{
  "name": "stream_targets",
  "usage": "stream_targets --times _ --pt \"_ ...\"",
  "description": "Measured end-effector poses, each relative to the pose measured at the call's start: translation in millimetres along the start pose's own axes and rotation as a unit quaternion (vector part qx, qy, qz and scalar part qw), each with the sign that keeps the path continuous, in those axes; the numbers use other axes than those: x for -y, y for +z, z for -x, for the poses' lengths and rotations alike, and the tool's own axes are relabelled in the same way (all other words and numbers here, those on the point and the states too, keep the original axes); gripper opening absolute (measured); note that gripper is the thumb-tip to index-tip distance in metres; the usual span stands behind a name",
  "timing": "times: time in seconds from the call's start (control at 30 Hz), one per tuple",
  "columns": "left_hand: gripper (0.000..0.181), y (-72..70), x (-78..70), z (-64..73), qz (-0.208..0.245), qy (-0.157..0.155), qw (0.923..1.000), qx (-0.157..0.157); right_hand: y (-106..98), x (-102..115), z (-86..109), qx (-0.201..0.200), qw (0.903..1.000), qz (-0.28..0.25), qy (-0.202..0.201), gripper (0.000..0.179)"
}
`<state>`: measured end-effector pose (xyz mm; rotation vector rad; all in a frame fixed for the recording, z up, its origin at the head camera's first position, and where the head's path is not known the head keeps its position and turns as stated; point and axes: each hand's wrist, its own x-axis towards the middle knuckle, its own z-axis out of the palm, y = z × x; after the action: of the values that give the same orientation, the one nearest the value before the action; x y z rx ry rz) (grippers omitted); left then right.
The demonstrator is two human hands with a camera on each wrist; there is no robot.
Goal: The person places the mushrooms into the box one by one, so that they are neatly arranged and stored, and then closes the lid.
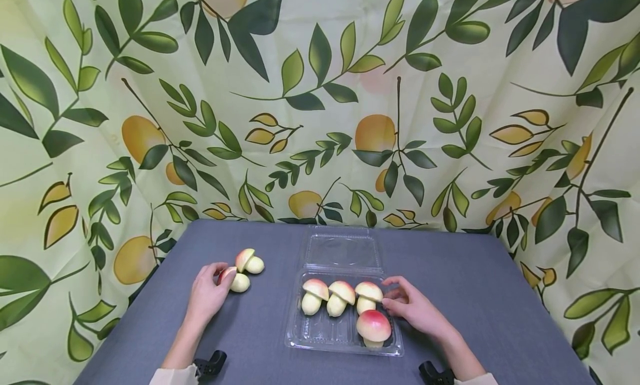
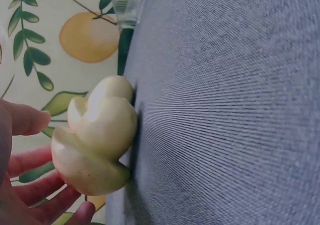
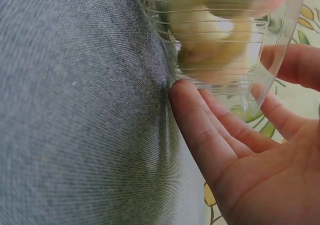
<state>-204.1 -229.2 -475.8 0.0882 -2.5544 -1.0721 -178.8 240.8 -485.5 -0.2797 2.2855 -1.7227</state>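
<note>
At the left of the table, my left hand [image 1: 207, 290] reaches around the cap of the nearer of two toy mushrooms [image 1: 240, 283]. In the left wrist view its fingers lie against the cap of that mushroom [image 2: 87, 167], with the thumb apart from it. The other mushroom [image 1: 255, 265] lies just behind. A clear plastic clamshell box [image 1: 312, 339] stands at the middle with several red-and-cream mushrooms [image 1: 337, 304] inside. My right hand [image 1: 412, 307] holds the box's right edge, thumb over the rim [image 3: 285, 40] and fingers against the outer wall.
The open transparent lid [image 1: 342, 251] lies back behind the box. A grey cloth [image 1: 250, 329] covers the table, and a leaf-and-fruit print curtain [image 1: 320, 124] hangs behind and along both sides. Each wrist wears a black strap mount [image 1: 212, 364].
</note>
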Motion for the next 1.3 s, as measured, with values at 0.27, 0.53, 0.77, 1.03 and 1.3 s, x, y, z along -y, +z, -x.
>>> stream_targets --times 0.27,0.53,0.77,1.03,1.3 --pt "0.04 0.1 5.6 0.5 0.002 -0.033 0.9987 0.04 0.0 -2.4 -0.5 -0.002 1.0 0.0 0.0 0.049" --pt "0.038 0.3 9.3 0.8 0.01 -0.036 0.9983 0.043 0.3 -4.3 -0.7 -0.002 1.0 -0.002 -0.004 0.049" --pt "0.036 0.1 8.3 5.2 0.013 -0.022 0.9989 0.04 0.0 -3.6 -0.4 0.0 1.0 -0.003 -0.006 0.048" --pt "0.035 -1.1 -0.7 11.6 0.022 -0.017 0.9991 0.032 -0.1 -1.9 0.0 0.0 1.0 0.002 -0.007 0.049" --pt "0.033 1.7 -14.4 16.2 0.03 0.012 0.9991 0.027 -0.2 -3.8 -0.4 0.001 1.0 -0.003 -0.003 0.049"
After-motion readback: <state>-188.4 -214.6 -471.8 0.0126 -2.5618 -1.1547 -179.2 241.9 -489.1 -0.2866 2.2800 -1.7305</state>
